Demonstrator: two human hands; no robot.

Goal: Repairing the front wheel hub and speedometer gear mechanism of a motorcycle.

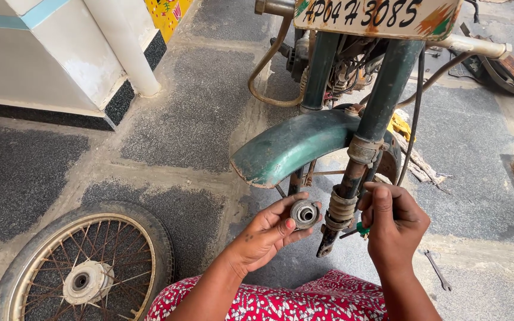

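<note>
Holding a small round metal hub part (pixel 304 214), bore facing up, between thumb and fingertips of the left hand (pixel 266 235), just beside the lower end of the bare fork leg (pixel 343 205). Right hand (pixel 394 223) curled shut around a green-handled tool (pixel 358 230), tip toward the fork end. Front wheel (pixel 84 267) already off, lying flat on the paved floor (pixel 197 107) well to the left, hub up. Green mudguard (pixel 287 145) still mounted between the two fork legs, nothing beneath it. Spanner (pixel 436 270) lying on the ground near the right forearm. Judged stage: removal of the wheel done, small part out and in hand; refitting of part and wheel seemingly still left.
</note>
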